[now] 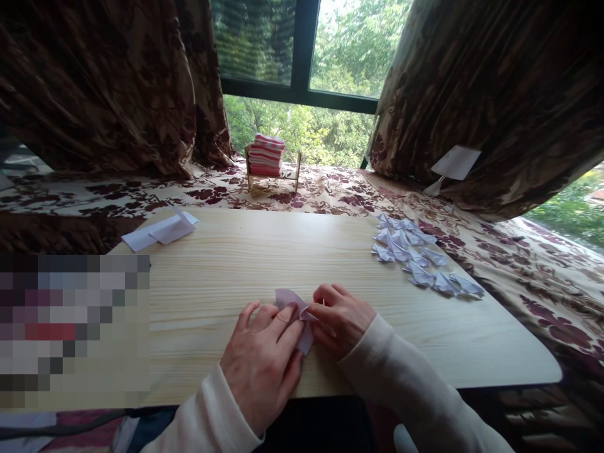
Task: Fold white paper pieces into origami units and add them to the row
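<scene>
A small piece of folded white paper (pixel 289 298) lies on the table near its front edge, partly hidden under my fingers. My left hand (pixel 267 352) presses it against the tabletop, fingers together across its middle. From the right side, my right hand (pixel 343 318) has its thumb and index finger pinched at the paper's edge, where a pointed flap stands up. At the table's far right lies a cluster of several small folded paper pieces (pixel 399 245). Flat white paper strips (pixel 163 231) overlap each other at the far left corner.
The light wood table (pixel 226 251) meets a sill with a floral cloth (pixel 330 189). On the sill stand a small rack (pixel 298 171) holding striped red-and-white cloths (pixel 267 156) and a white lamp-like object (pixel 457 162). Patterned curtains (pixel 117 88) flank the window. The lower left is pixelated.
</scene>
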{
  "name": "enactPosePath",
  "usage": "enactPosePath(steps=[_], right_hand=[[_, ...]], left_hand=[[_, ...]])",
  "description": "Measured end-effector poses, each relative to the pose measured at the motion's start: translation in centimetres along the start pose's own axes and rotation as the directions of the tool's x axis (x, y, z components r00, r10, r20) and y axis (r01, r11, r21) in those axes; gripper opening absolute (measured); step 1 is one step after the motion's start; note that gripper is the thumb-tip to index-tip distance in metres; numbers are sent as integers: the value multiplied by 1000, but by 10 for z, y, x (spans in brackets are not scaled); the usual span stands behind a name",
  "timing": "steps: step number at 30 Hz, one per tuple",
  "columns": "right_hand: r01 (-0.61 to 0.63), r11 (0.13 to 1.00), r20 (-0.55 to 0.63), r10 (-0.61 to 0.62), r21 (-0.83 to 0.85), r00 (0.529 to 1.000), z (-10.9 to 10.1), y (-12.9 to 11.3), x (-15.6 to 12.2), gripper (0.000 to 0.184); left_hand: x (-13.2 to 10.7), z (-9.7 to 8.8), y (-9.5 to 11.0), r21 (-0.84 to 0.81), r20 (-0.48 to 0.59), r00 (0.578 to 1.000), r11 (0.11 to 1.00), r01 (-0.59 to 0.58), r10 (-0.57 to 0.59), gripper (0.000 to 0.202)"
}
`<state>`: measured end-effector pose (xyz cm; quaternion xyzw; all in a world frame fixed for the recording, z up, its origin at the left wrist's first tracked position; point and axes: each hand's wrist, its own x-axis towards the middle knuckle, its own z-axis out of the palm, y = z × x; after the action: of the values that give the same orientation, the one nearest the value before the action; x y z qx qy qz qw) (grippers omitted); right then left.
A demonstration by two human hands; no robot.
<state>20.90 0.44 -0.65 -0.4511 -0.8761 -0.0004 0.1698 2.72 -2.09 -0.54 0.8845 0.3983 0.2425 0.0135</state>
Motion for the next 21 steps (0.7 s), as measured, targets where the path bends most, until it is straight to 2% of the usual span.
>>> enactPosePath(steps=[5, 9, 11, 17, 21], right_hand=[[22, 992, 41, -17, -123, 999, 0, 2, 2, 14], [117, 975, 60, -108, -187, 992, -6, 4, -6, 14], [142, 973, 44, -136, -183, 990, -10, 4, -13, 20], [83, 992, -10, -84, -90, 996, -7, -3, -20, 26], [29, 998, 8, -28, -58, 1000, -2, -7, -15, 17]], left_hand=[[-2, 1, -2, 11, 13, 1000, 1000, -8, 8, 35], [-2, -1, -2, 23, 41, 999, 1000, -2, 1, 34], [-2, -2, 0, 26, 38, 999, 1000, 3, -4, 32], [-2, -1, 4, 13, 16, 1000, 1000, 1, -2, 31], [-4, -8, -3, -5, -8, 1000, 1000, 15, -15, 31]])
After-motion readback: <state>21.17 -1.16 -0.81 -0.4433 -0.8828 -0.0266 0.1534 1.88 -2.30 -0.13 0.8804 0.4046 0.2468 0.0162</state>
